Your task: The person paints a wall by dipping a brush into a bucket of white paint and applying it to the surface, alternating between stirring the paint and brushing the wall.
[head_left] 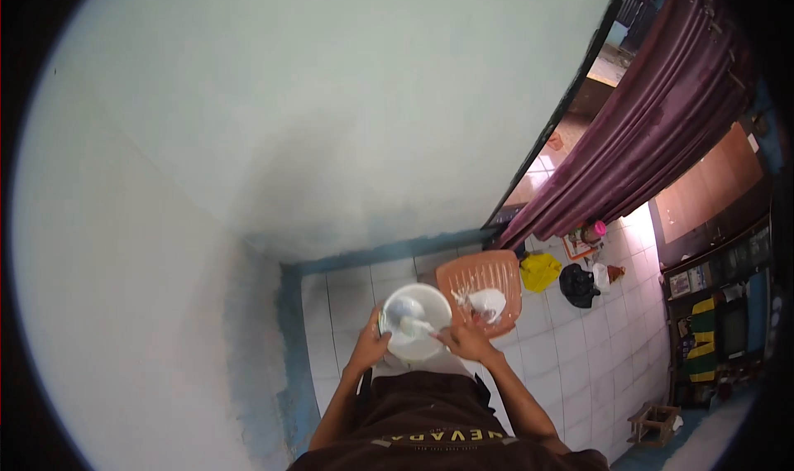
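Observation:
My left hand (370,344) is closed on the rim of a round white bucket (447,312), with the thumb at the inner side. A white, wet-looking substance (405,307) lies inside it. In my right hand (468,342) is the handle of a short white-coated tool (420,326); its head dips into the bucket, and its exact kind is hard to make out. Just beyond the right hand stands an orange plastic chair (471,268), smeared with white. On its seat rests a white lump or bag (489,305).
A pale wall (331,99) with a patchy blue lower band rises in front. Along the right hang purple curtains (612,140). A yellow bag (540,272) and a black bag (578,286) lie on the tiled floor (571,347). Farther right are a small wooden stool (653,424) and a cabinet (674,326).

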Motion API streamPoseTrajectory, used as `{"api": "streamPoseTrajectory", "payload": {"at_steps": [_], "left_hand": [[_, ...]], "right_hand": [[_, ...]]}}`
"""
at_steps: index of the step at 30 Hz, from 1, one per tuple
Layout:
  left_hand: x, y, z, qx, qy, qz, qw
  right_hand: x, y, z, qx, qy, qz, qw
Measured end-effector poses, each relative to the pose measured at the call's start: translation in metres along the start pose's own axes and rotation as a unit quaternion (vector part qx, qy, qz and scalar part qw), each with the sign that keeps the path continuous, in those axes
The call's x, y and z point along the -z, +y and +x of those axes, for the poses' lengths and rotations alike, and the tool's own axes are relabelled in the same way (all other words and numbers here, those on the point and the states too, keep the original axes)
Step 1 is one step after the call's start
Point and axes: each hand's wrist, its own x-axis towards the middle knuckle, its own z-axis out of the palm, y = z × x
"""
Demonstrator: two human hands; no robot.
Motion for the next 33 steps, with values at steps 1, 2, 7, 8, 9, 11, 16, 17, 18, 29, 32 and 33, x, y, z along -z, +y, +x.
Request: {"api": "streamPoseTrajectory", "payload": {"at_steps": [1, 2, 7, 8, 9, 11, 16, 17, 18, 29, 32, 33], "left_hand": [[0.001, -0.015, -0.014, -0.03, 0.031, 0.003, 0.999], [0.007, -0.011, -0.027, -0.005, 0.049, -0.031, 0.998], [0.048, 0.019, -0.05, -0.018, 0.176, -0.138, 0.975], [0.056, 0.023, -0.055, -0.046, 0.205, -0.129, 0.969], [0.064, 0.029, -0.061, -0.042, 0.216, -0.129, 0.967], [0.077, 0.041, -0.076, -0.083, 0.224, -0.097, 0.966], [0.089, 0.056, -0.103, -0.084, 0.261, -0.106, 0.956], [0.09, 0.062, -0.108, -0.081, 0.249, -0.097, 0.96], [0.091, 0.065, -0.115, -0.076, 0.235, -0.086, 0.965], [0.092, 0.046, -0.141, -0.051, 0.251, -0.042, 0.966], [0.098, 0.064, -0.147, -0.046, 0.239, -0.09, 0.966], [0.1, 0.06, -0.148, -0.018, 0.24, -0.093, 0.966]], "right_hand": [[-0.006, -0.008, 0.004, 0.017, 0.041, 0.011, 0.999], [-0.011, -0.018, 0.007, 0.033, 0.077, 0.023, 0.996], [0.025, -0.094, 0.034, 0.031, 0.055, 0.0, 0.998], [0.032, -0.111, 0.038, 0.038, 0.043, 0.0, 0.998], [0.037, -0.128, 0.043, 0.056, 0.039, -0.054, 0.996], [0.035, -0.157, 0.049, 0.111, 0.036, -0.15, 0.982], [-0.003, -0.212, 0.073, 0.156, -0.002, -0.237, 0.959], [-0.027, -0.206, 0.082, 0.16, 0.007, -0.248, 0.955], [-0.048, -0.207, 0.084, 0.162, 0.017, -0.257, 0.953], [-0.059, -0.228, 0.081, 0.188, 0.008, -0.265, 0.946], [-0.075, -0.218, 0.07, 0.222, -0.008, -0.279, 0.934], [-0.071, -0.214, 0.07, 0.234, -0.055, -0.27, 0.932]]}}
